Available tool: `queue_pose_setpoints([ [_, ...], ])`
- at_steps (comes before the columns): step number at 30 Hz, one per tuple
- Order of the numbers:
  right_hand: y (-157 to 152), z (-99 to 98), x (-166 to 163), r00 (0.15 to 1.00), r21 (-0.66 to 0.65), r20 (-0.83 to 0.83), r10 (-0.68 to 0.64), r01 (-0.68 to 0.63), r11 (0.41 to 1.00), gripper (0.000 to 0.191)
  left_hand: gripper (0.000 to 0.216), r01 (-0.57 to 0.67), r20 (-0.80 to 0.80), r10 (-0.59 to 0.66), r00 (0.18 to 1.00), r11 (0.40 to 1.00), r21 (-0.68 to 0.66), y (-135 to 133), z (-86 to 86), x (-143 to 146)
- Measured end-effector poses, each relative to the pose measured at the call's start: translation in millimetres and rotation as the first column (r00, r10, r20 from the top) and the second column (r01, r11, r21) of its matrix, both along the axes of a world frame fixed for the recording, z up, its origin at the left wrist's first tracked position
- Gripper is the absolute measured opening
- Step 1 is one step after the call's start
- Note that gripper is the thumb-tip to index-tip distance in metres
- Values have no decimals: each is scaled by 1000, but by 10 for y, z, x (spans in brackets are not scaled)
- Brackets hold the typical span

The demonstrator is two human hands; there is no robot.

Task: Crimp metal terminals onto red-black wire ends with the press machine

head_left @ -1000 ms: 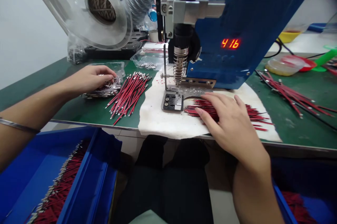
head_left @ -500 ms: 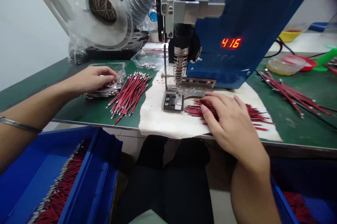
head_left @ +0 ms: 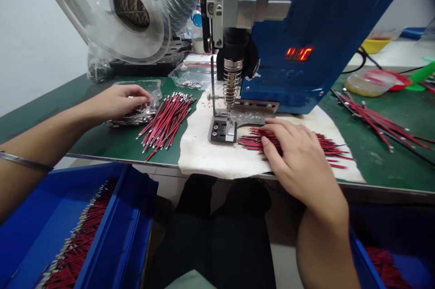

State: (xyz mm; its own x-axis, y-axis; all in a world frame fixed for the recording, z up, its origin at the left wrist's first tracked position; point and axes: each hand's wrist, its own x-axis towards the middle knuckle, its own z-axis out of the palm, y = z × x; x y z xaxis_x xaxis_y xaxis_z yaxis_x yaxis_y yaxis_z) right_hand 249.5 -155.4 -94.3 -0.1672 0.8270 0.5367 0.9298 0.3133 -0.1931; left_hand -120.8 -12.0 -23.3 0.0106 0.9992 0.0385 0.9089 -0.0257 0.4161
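My left hand (head_left: 124, 99) is over a clear plastic bag (head_left: 154, 87) of small shiny metal parts (head_left: 131, 120). Its fingers are bent together at the tips, and what they pinch, if anything, is hidden. Just right of it, a bundle of red and black wires with metal ends (head_left: 167, 121) lies on the green table. My right hand (head_left: 301, 155) rests, fingers stretched and thumb apart, on a pile of red and black wires (head_left: 253, 140) on a white cloth (head_left: 204, 157). The pile's middle is covered by that hand. Beside its fingertips is the machine's small black and metal fixture (head_left: 222, 131).
A blue machine (head_left: 288, 80) with a red display and a spring-wrapped vertical tip (head_left: 232, 83) stands over the cloth. A clear fume hood (head_left: 105, 12) hangs at upper left. Blue bins (head_left: 125, 225) with wires sit below the table edge. More wires (head_left: 377, 119) lie at right.
The digits on the red display differ and look blurred now. Both hands keep nearly the same place.
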Motion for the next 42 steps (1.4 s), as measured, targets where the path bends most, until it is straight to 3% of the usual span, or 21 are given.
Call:
queue_pose_setpoints([
  [30, -36, -8, 2, 996, 56, 27, -89, 88, 995, 24, 52, 26, -4, -26, 1000, 999, 27, 24, -30, -47],
  [42, -9, -20, 23, 999, 73, -54, -5, 9, 997, 20, 51, 31, -21, -31, 999, 999, 12, 14, -5, -30],
])
